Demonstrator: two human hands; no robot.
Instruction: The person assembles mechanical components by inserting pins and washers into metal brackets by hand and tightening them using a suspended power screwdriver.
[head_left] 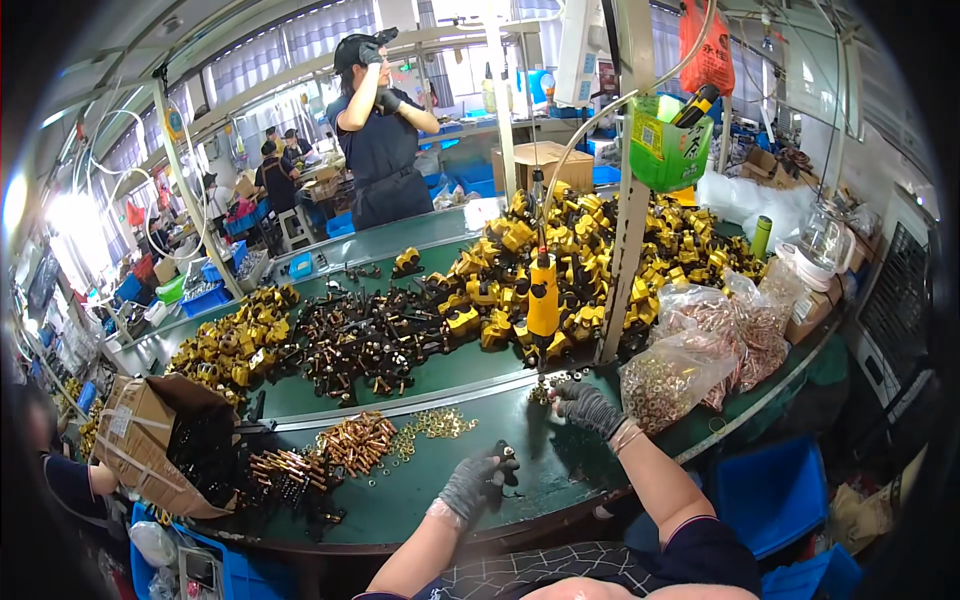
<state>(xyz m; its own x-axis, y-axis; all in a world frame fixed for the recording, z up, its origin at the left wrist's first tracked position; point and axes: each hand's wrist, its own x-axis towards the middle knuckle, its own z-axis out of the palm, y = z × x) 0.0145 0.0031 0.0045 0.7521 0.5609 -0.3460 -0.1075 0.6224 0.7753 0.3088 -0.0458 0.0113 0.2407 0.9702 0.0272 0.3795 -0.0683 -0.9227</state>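
Observation:
My left hand (474,484), in a grey glove, is closed on a small black part (508,456) with a pale metal tip, just above the green bench top. To the right, my gloved right hand (590,409) has its fingers bent at a few small metal nuts (543,393); what its fingertips pinch is too small to make out. Over those nuts hangs a yellow electric screwdriver (543,300), upright, its bit pointing down. Left of my left hand lie brass-coloured rings (440,424) and a heap of copper-coloured bolts (357,443).
Behind the metal rail are heaps of black parts (370,335) and yellow housings (500,270). A carton (150,440) of black parts stands left. Clear bags (675,375) of small metal parts lie right, beside a metal post (628,200). A person (380,140) stands across the bench.

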